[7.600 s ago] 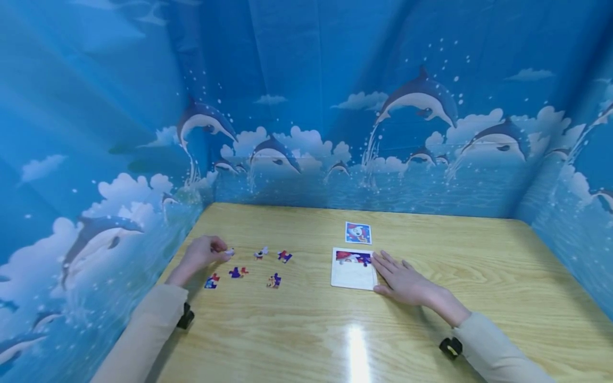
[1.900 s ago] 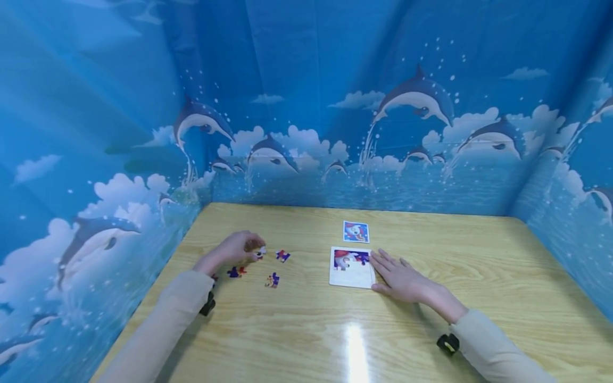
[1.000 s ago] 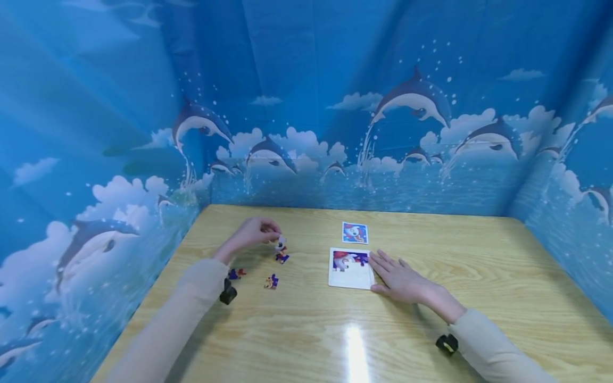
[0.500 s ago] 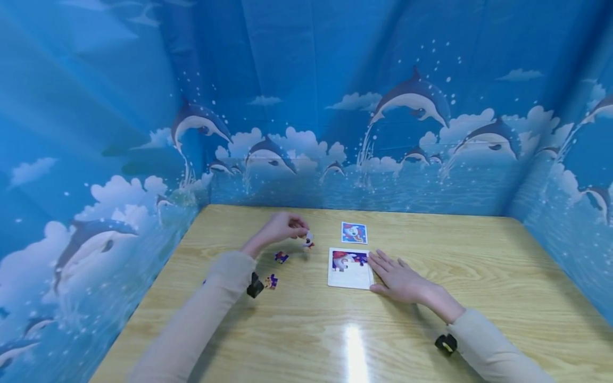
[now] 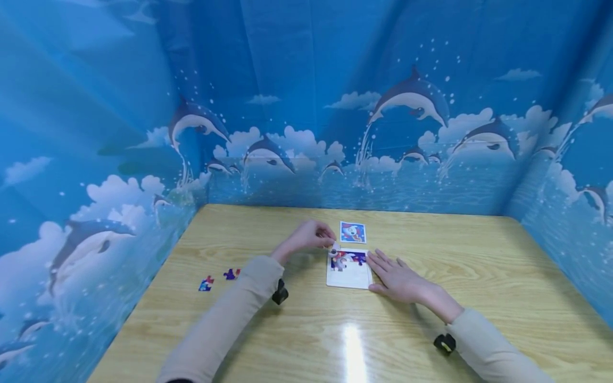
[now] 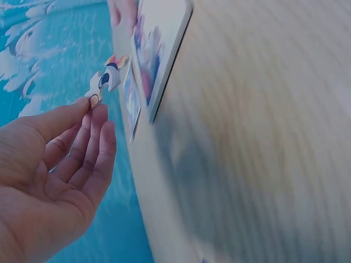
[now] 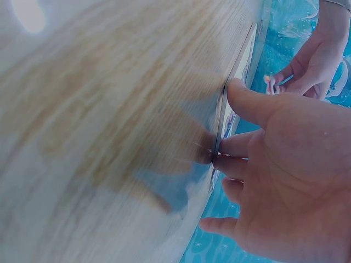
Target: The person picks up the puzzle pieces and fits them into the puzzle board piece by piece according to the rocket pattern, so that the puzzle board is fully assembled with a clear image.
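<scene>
White jigsaw piece [image 5: 333, 253] now at the puzzle tray [image 5: 348, 279]

My right hand [image 5: 399, 279]: fingers straight, touching the tray's 3 o'clock edge. My left hand [image 5: 308, 236] just carried the piece in from 9 o'clock and pinches it by the tray's 11 o'clock corner. I'd call transport done, seating not; lower tray is bare. Picture card [image 5: 353, 232] beyond, 12 o'clock.

Puzzle piece [image 6: 110, 78] lifted off table [image 5: 407, 340], carried rightward, now near board [image 5: 349, 279]

- Left hand [image 6: 52, 183] pinches 1 puzzle piece [image 6: 106, 80].
- White board [image 6: 167, 15] lies on the desk [image 6: 269, 137], near a picture card [image 6: 131, 101].
- Right hand [image 6: 124, 12] is at the board's edge.
</scene>
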Motion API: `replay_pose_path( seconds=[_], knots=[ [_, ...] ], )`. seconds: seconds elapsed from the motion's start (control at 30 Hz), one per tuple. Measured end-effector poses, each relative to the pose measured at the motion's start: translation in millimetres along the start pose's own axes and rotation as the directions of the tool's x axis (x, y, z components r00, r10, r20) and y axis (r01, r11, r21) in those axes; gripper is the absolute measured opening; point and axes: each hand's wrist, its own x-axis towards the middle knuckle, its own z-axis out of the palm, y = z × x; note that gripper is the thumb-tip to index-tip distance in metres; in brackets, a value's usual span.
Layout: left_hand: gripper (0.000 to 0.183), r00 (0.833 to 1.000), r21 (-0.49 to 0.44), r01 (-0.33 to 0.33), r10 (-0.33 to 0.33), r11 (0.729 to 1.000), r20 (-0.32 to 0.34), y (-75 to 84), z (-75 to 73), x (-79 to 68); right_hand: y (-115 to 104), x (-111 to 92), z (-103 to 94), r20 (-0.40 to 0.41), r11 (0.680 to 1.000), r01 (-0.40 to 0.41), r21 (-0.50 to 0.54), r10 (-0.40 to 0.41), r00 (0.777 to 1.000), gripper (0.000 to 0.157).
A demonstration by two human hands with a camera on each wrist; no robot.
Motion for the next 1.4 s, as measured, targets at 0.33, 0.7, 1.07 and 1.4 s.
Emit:
replay_pose_path(
  seconds=[0.33,0.7,1.07,1.4],
  knots=[
    [0.006,0.998,0.041,-0.049,0.048,0.998,0.033,6.0,30.8,7.8,7.2,-0.4,6.7,-0.053,0.999,0.043,-0.003,-0.043,0.998,0.076],
    [0.003,0.998,0.103,-0.058,0.054,0.993,0.038,4.3,44.5,13.0,1.8,-0.3,3.0,-0.031,1.000,0.013,-0.013,-0.014,0.999,0.072],
    [0.006,0.998,0.122,-0.053,0.048,0.991,0.046,4.4,48.9,12.3,11.1,2.8,12.3,-0.055,0.999,0.016,-0.028,-0.017,0.998,0.073],
    [0.008,0.999,0.230,-0.026,0.015,0.973,0.050,7.0,50.7,11.9,7.6,0.6,7.6,-0.054,0.999,0.033,-0.011,-0.033,0.998,0.074]
  ],
)
